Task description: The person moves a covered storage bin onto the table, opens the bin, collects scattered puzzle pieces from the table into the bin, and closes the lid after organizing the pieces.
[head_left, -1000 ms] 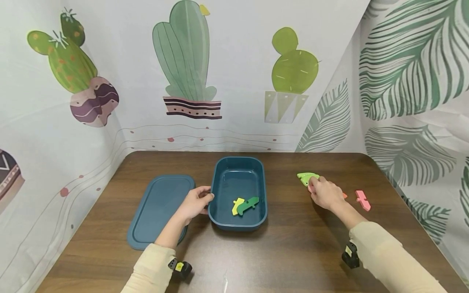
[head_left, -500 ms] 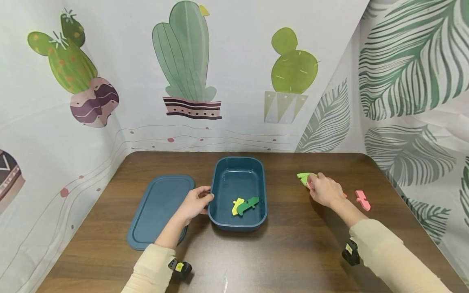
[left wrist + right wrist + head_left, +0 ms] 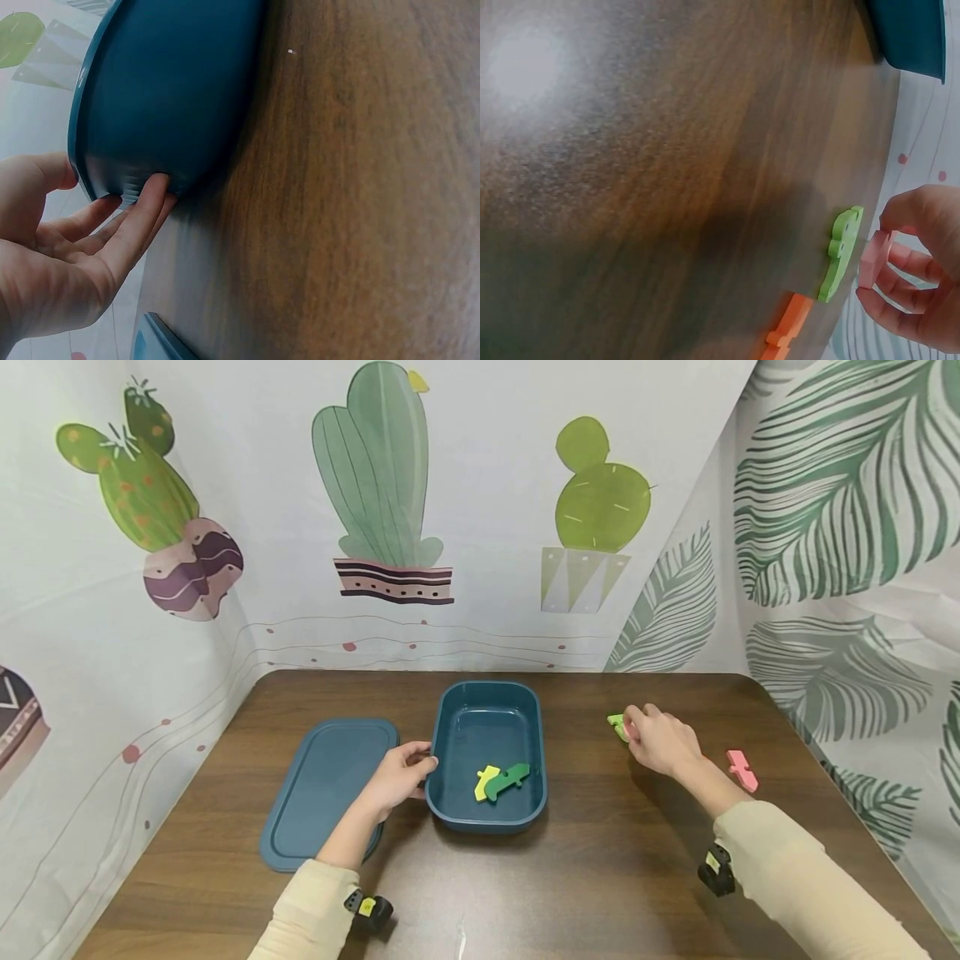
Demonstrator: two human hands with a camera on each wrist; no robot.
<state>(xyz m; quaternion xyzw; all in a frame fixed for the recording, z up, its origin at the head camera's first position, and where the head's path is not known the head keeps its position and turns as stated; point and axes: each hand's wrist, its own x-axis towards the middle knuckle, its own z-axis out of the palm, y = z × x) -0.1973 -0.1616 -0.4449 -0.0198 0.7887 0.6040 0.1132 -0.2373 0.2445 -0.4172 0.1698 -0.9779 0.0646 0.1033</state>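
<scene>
Fingers of the left hand (image 3: 396, 774) curl around the dark teal plastic tub (image 3: 487, 693) rim. The right hand (image 3: 660, 742) pinches a pink foam piece (image 3: 873, 259) beside a light green foam shape (image 3: 838, 253).

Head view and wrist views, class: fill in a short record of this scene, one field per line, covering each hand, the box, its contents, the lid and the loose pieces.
Left hand: grip on the near left rim of the box
Right hand: pinches a pink piece
Box contents: yellow piece and dark green piece
Lid: flat on the table, left of the box
Loose pieces: light green piece, orange piece, second pink piece
</scene>
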